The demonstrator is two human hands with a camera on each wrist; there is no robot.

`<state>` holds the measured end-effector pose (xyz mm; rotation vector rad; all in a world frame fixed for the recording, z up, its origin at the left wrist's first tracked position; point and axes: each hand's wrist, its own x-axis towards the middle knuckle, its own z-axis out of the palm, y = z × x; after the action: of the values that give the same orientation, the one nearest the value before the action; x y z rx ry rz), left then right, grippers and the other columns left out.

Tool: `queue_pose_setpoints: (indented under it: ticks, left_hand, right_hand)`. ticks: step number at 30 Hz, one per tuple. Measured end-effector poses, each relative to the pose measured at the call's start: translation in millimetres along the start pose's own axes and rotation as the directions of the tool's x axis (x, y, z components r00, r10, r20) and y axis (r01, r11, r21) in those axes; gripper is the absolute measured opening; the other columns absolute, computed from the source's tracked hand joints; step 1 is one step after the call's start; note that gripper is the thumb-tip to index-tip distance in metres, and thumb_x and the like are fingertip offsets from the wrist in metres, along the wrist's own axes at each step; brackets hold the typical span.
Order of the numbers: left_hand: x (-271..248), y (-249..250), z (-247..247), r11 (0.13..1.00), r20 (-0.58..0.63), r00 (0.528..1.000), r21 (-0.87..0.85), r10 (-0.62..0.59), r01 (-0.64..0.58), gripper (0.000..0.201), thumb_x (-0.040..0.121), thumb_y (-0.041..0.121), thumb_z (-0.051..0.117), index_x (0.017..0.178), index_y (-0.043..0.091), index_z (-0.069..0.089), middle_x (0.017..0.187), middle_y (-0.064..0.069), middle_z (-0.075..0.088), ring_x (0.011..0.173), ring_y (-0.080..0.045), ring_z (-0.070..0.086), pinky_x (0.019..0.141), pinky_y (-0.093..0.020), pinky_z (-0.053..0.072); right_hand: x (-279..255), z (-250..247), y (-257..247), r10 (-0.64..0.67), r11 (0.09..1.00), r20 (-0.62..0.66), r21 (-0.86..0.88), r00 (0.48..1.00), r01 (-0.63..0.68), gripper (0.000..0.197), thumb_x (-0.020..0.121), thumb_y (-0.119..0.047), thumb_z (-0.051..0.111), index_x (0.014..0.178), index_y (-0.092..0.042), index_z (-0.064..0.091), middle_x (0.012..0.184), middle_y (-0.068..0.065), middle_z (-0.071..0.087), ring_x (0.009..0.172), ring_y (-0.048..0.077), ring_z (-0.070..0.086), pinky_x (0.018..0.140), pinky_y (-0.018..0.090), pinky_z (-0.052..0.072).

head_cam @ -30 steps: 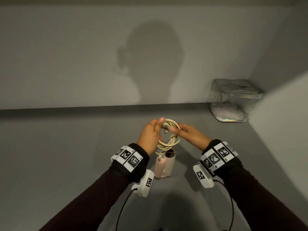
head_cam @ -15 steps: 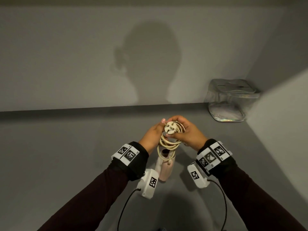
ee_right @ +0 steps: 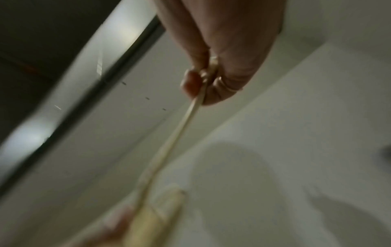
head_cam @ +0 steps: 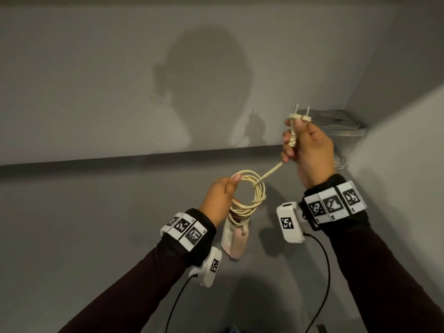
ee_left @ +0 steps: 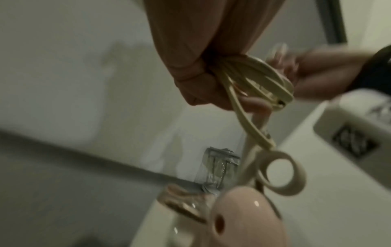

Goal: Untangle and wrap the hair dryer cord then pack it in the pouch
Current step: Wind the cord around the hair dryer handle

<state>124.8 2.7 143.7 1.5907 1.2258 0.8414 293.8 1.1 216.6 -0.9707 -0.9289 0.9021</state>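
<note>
My left hand [head_cam: 222,197] grips a coil of cream cord [head_cam: 252,191] above the table. The pink hair dryer [head_cam: 234,239] hangs under that coil, its rounded body [ee_left: 247,219] close to the left wrist camera. My right hand [head_cam: 306,147] is raised to the right and holds the plug [head_cam: 300,116] with its two pins pointing up. A straight stretch of cord [head_cam: 269,174] runs taut from the right fist down to the coil; it also shows in the right wrist view as the cord [ee_right: 180,133]. The clear pouch [head_cam: 343,131] stands in the back right corner, partly hidden by my right hand.
A grey tabletop [head_cam: 84,224] meets a grey back wall [head_cam: 96,92], and a side wall [head_cam: 396,152] closes the right. Black cables [head_cam: 324,272] trail from both wrist cameras toward me.
My right hand has pulled the plug up and to the right out of the coil, drawing a length of cord tight. The left hand kept hold of the coil.
</note>
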Motion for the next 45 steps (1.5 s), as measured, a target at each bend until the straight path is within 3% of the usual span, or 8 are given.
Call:
queue_pose_setpoints:
  ticks: [8, 14, 17, 23, 28, 32, 38, 45]
  left_hand:
    - [-12.8, 4.8, -21.8, 0.94, 0.49, 0.846, -0.135, -0.212, 0.313, 0.007, 0.094, 0.017, 0.042, 0.09, 0.021, 0.038, 0.071, -0.001, 0.051, 0.063, -0.011, 0.064, 0.046, -0.023, 0.055]
    - [-4.9, 17.8, -30.5, 0.976, 0.404, 0.897, -0.038, -0.181, 0.214, 0.008, 0.094, 0.021, 0.041, 0.1, 0.015, 0.04, 0.095, -0.003, 0.055, 0.057, -0.02, 0.06, 0.044, -0.03, 0.057]
    - [-1.9, 21.2, -26.9, 0.993, 0.322, 0.94, 0.056, -0.115, 0.103, 0.012, 0.09, 0.022, 0.05, 0.096, 0.011, 0.049, 0.074, -0.002, 0.059, 0.051, -0.018, 0.063, 0.039, -0.024, 0.05]
    - [4.5, 22.4, -20.8, 0.991, 0.07, 0.99, 0.044, 0.119, -0.123, 0.022, 0.085, 0.025, 0.059, 0.105, 0.019, 0.051, 0.053, 0.006, 0.05, 0.039, 0.004, 0.05, 0.044, -0.008, 0.035]
    - [9.7, 14.6, -16.9, 0.99, -0.021, 0.996, -0.111, 0.087, -0.088, 0.025, 0.088, 0.023, 0.053, 0.111, 0.017, 0.045, 0.055, 0.002, 0.057, 0.043, 0.0, 0.056, 0.052, -0.02, 0.044]
    - [10.0, 13.1, -31.6, 0.999, 0.148, 0.989, -0.035, 0.026, -0.021, 0.041, 0.087, 0.031, 0.053, 0.123, 0.018, 0.038, 0.078, 0.0, 0.064, 0.066, -0.002, 0.064, 0.059, -0.014, 0.049]
    - [-0.4, -7.6, -45.9, 0.954, 0.29, 0.951, 0.242, 0.105, -0.179, 0.071, 0.061, 0.038, 0.077, 0.12, 0.035, 0.037, 0.111, 0.011, 0.056, 0.11, -0.012, 0.054, 0.099, -0.03, 0.04]
    - [-17.4, -22.8, -16.8, 0.983, 0.045, 0.985, -0.095, 0.164, -0.159, 0.044, 0.09, 0.005, 0.042, 0.123, 0.03, 0.028, 0.093, 0.002, 0.051, 0.079, -0.001, 0.056, 0.073, -0.015, 0.05]
  right_hand:
    - [1.9, -19.7, 24.1, 0.183, 0.974, -0.035, -0.132, 0.983, -0.186, 0.018, 0.095, -0.016, 0.042, 0.081, -0.013, 0.054, 0.07, 0.01, 0.061, 0.036, 0.008, 0.037, 0.039, 0.02, 0.036]
    - [-7.9, -4.0, 48.3, 0.201, 0.691, 0.131, -0.721, 0.971, -0.046, 0.038, 0.085, 0.009, 0.039, 0.115, -0.006, 0.058, 0.082, 0.004, 0.056, 0.06, 0.008, 0.045, 0.05, 0.007, 0.037]
    - [-15.2, 5.6, 58.7, 0.365, 0.522, 0.23, -0.853, 0.902, 0.006, 0.028, 0.088, -0.001, 0.038, 0.105, -0.006, 0.06, 0.093, 0.015, 0.063, 0.079, 0.028, 0.056, 0.074, 0.03, 0.048]
    - [-28.6, 14.8, 63.3, 0.563, 0.718, 0.371, -0.663, 0.739, -0.215, 0.082, 0.075, -0.077, 0.021, 0.113, -0.017, 0.063, 0.118, 0.01, 0.065, 0.11, 0.018, 0.059, 0.1, 0.033, 0.041]
    - [-31.6, 14.3, 64.3, 0.461, 0.821, 0.439, -0.542, 0.771, -0.182, 0.013, 0.087, -0.027, 0.055, 0.095, -0.02, 0.063, 0.091, -0.001, 0.067, 0.08, 0.0, 0.065, 0.072, 0.016, 0.049]
    - [-29.5, 9.2, 76.0, 0.386, 0.831, 0.494, -0.553, 0.779, -0.061, 0.052, 0.07, -0.005, 0.075, 0.116, -0.015, 0.055, 0.096, -0.003, 0.066, 0.085, 0.002, 0.065, 0.078, 0.017, 0.052]
    - [-25.5, 12.6, 81.7, 0.356, 0.771, 0.393, -0.637, 0.848, -0.028, 0.02, 0.082, -0.01, 0.062, 0.101, -0.002, 0.063, 0.088, 0.011, 0.064, 0.076, 0.017, 0.058, 0.071, 0.025, 0.047]
    - [-21.6, 15.8, 84.8, 0.394, 0.677, 0.361, -0.736, 0.846, -0.002, 0.012, 0.085, -0.017, 0.055, 0.091, -0.008, 0.061, 0.078, 0.009, 0.063, 0.072, 0.022, 0.059, 0.07, 0.034, 0.047]
